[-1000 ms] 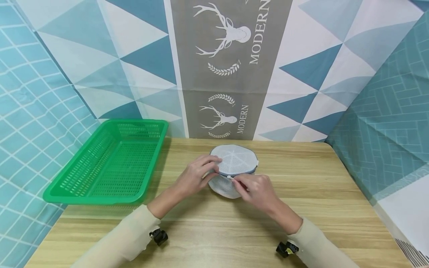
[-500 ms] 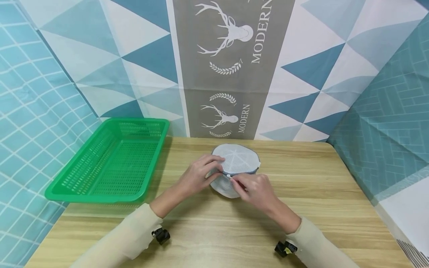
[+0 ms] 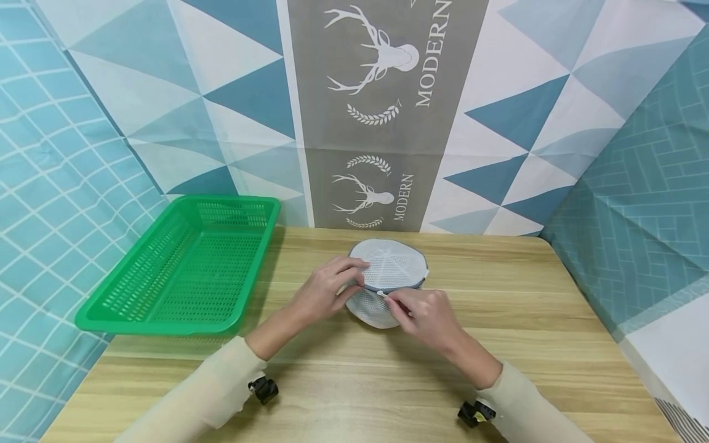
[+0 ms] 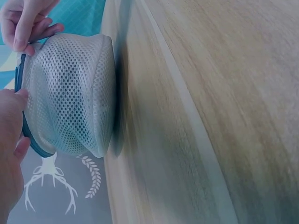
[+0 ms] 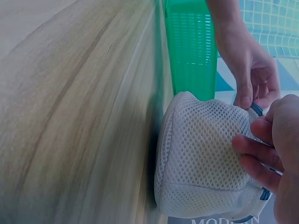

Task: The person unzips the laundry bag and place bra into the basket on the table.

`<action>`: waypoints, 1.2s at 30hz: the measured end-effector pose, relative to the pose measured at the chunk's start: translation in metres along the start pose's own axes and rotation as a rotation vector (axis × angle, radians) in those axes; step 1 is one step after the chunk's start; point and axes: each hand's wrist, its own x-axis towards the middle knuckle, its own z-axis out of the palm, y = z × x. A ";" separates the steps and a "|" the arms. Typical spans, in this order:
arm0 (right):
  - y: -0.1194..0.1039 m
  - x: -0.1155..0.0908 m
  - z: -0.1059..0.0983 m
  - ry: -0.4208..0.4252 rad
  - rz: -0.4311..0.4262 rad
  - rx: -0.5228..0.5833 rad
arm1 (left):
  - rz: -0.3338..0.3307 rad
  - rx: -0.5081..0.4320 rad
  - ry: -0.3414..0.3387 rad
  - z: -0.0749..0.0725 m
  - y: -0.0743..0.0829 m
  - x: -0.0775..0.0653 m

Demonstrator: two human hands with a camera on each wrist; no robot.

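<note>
A round white mesh laundry bag [image 3: 372, 311] stands on the wooden table, its flat top edged by a grey-blue zipper [image 3: 396, 288]. My left hand [image 3: 327, 288] pinches the zippered rim at the bag's left side between thumb and fingers. At the front of the rim my right hand [image 3: 426, 317] pinches the small white zipper pull [image 3: 382, 294]. In the left wrist view the mesh side [image 4: 70, 93] shows soft dents. The right wrist view has the mesh wall [image 5: 205, 149] beside the curled right fingers [image 5: 257, 151], with the left hand [image 5: 250, 70] at the rim beyond.
A green plastic basket [image 3: 235, 295] with perforated walls sits at the table's left. Behind the wooden table [image 3: 354, 381] hangs a patterned cloth [image 3: 382, 135] with deer heads. Tile-print cloths flank both sides. Each sleeve carries a small black camera [image 3: 263, 390].
Both hands keep their grip on the rim and zipper pull. The hands and bag shift only slightly, along with a small movement of the head view.
</note>
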 end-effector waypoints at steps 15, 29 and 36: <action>-0.002 0.004 0.002 0.016 -0.008 0.010 | 0.010 0.018 0.023 0.002 0.002 0.003; 0.000 0.002 0.001 0.011 0.003 0.007 | -0.003 0.003 0.003 -0.001 0.001 0.001; 0.002 0.002 -0.001 0.011 0.008 0.005 | -0.008 0.019 0.011 -0.001 -0.002 -0.001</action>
